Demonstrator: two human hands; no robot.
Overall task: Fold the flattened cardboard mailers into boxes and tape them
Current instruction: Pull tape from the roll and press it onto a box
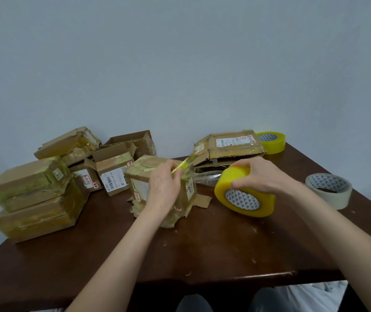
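Brown table (202, 248): box (138, 176) well off edges.

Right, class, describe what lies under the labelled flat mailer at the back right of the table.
Under the labelled flat mailer lie more flattened cardboard pieces, their edges showing at the front. How many there are is hidden by the mailer and the right hand.

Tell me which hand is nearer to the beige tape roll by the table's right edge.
Right. The right hand grips the yellow tape roll, just left of the beige tape roll; the left hand is farther left, pinching the tape strip on the box.
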